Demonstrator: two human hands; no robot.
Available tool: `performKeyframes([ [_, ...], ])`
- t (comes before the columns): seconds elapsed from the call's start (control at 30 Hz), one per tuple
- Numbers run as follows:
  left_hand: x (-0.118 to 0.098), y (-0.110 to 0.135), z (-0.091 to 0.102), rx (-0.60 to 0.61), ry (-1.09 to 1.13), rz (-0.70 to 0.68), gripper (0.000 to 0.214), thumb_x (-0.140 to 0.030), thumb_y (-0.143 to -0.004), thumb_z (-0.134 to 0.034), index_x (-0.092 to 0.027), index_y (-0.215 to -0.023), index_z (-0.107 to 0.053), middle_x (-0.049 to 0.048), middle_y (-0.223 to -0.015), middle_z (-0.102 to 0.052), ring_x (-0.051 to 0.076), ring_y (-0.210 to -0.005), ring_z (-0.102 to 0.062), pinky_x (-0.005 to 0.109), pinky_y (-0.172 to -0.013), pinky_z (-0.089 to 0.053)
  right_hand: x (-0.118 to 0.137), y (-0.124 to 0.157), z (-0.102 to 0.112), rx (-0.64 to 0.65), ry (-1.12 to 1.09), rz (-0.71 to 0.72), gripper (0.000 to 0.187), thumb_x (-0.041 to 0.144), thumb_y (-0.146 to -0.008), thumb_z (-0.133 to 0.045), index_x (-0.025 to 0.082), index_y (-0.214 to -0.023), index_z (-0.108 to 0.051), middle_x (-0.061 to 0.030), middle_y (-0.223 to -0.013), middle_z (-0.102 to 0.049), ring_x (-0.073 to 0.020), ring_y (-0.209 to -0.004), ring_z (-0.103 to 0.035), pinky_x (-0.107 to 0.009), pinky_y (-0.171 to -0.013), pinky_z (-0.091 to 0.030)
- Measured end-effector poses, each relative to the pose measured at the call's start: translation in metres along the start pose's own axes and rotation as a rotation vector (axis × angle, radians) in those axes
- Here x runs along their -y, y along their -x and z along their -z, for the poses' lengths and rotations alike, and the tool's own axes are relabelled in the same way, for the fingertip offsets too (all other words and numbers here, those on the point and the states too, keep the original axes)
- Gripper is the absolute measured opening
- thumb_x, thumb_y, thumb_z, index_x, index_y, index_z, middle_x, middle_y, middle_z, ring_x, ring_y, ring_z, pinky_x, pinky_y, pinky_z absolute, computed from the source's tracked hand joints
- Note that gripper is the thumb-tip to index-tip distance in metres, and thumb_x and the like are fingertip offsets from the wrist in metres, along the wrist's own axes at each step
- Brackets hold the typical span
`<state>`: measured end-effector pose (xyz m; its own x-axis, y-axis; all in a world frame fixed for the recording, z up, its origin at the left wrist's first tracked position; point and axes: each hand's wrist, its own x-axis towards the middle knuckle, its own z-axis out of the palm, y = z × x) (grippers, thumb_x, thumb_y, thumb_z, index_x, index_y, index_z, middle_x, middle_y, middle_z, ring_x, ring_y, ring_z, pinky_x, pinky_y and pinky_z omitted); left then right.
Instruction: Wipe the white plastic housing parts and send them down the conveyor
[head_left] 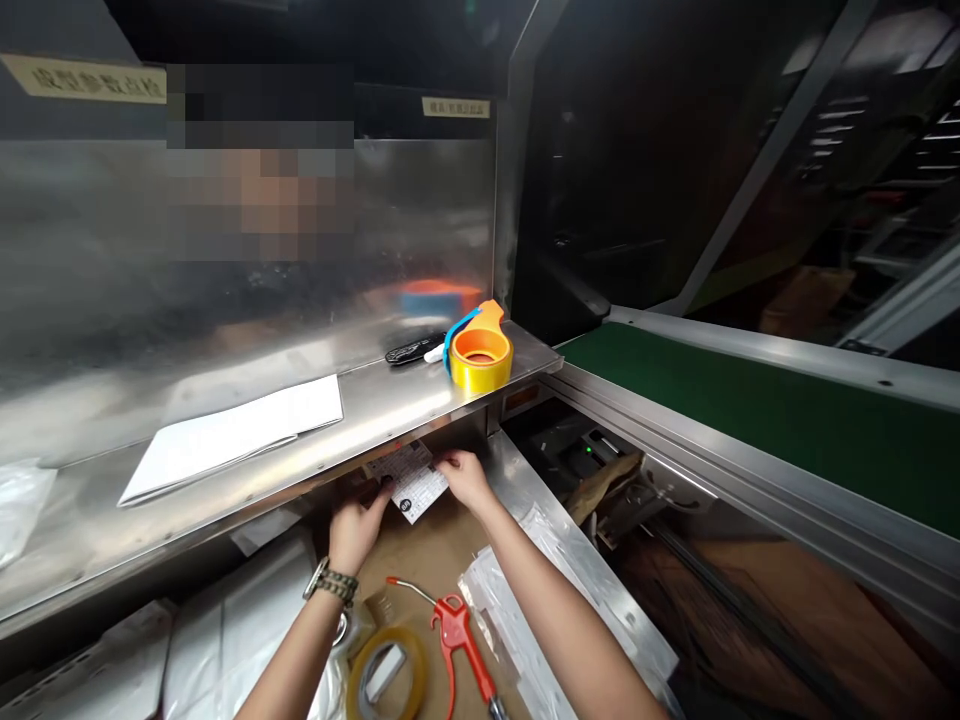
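Left hand (pixel 358 525) and right hand (pixel 465 478) pinch 1 printed label (pixel 411 482); 1 orange tape dispenser (pixel 480 358) sits far, 1 tape roll (pixel 386 682) near.

Two hands show, a left hand (pixel 358 525) and a right hand (pixel 466 478), with one label (pixel 411 482) between them. There are two tape rolls, one on the shelf (pixel 481 362) and one below (pixel 386 675). One red air gun (pixel 456 630), one paper stack (pixel 232 438), one green belt (pixel 787 410), two wall signs (pixel 82 78).
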<state>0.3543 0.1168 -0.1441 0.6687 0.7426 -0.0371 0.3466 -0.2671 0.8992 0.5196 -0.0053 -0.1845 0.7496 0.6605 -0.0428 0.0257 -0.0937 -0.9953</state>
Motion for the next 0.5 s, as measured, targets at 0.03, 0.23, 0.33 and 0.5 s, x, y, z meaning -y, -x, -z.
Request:
performKeyframes([
  [0.03, -0.004, -0.004, 0.003, -0.008, -0.076, -0.049, 0.028, -0.032, -0.092, -0.069, -0.016, -0.114, -0.064, 0.0153, -0.119, -0.066, 0.037, -0.125, -0.058, 0.063, -0.107, -0.045, -0.002, 0.002, 0.001, 0.0, 0.005, 0.005, 0.025, 0.037, -0.098, -0.066, 0.015, -0.109, -0.067, -0.0049, -0.107, -0.07, -0.0178, -0.092, -0.069, -0.037, -0.082, -0.06],
  [0.23, -0.042, -0.056, -0.015, 0.426, -0.363, -0.371, 0.02, -0.034, -0.093, -0.07, -0.02, -0.108, -0.069, 0.0091, -0.123, -0.068, 0.028, -0.118, -0.062, 0.054, -0.107, -0.047, -0.003, 0.008, 0.003, 0.0, 0.012, 0.039, 0.023, 0.037, -0.097, -0.066, 0.015, -0.101, -0.069, -0.0037, -0.101, -0.072, -0.0181, -0.093, -0.07, -0.039, -0.087, -0.059],
  [0.33, -0.05, -0.085, -0.033, 0.611, -0.463, -0.416, 0.021, -0.037, -0.096, -0.066, -0.018, -0.103, -0.069, 0.0065, -0.109, -0.07, 0.022, -0.096, -0.068, 0.044, -0.088, -0.058, -0.002, 0.011, 0.002, -0.022, 0.006, 0.034, 0.023, 0.038, -0.098, -0.066, 0.015, -0.099, -0.069, -0.0032, -0.098, -0.072, -0.0176, -0.091, -0.07, -0.039, -0.087, -0.059],
  [0.5, -0.047, -0.106, -0.045, 0.724, -0.562, -0.448, 0.023, -0.039, -0.098, -0.063, -0.017, -0.104, -0.068, 0.0056, -0.106, -0.07, 0.021, -0.091, -0.068, 0.04, -0.082, -0.059, -0.001, 0.014, 0.003, -0.076, -0.013, 0.002, 0.023, 0.038, -0.097, -0.066, 0.015, -0.097, -0.07, -0.0029, -0.097, -0.073, -0.0174, -0.09, -0.071, -0.039, -0.087, -0.059],
])
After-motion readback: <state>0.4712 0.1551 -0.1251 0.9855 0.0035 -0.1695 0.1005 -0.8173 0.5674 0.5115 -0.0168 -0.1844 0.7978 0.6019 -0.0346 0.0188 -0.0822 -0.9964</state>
